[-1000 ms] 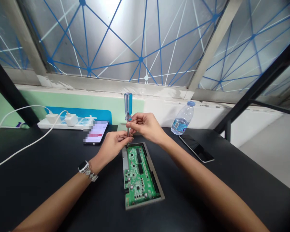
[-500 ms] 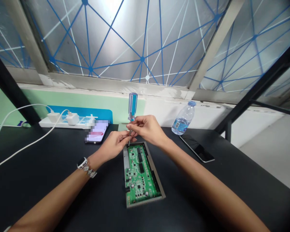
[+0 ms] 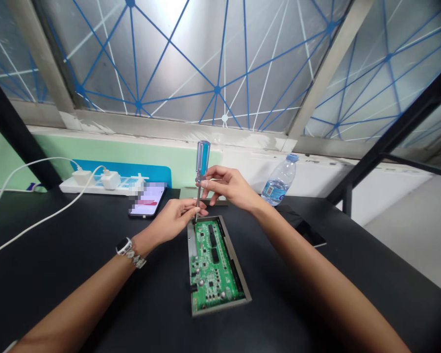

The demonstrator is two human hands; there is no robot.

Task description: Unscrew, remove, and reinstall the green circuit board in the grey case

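Observation:
A green circuit board [image 3: 213,267] lies in a grey metal tray [image 3: 242,277] on the black table. A screwdriver with a clear blue handle [image 3: 202,159] stands upright, its tip at the board's far left corner. My right hand [image 3: 228,187] pinches the base of the handle, fingers closed on it. My left hand [image 3: 174,219] rests at the board's far corner, its fingertips pinched around the metal shaft near the tip. A watch sits on my left wrist.
A phone with a lit screen [image 3: 147,200] lies far left of the board. Behind it a white power strip [image 3: 95,185] carries chargers with white cables [image 3: 33,224]. A water bottle [image 3: 279,182] and a dark phone [image 3: 308,234] sit to the right. Window frames rise behind.
My right hand has risen from the shaft to the base of the handle. The screwdriver shifted slightly right and stays upright on the corner. My left hand has barely moved.

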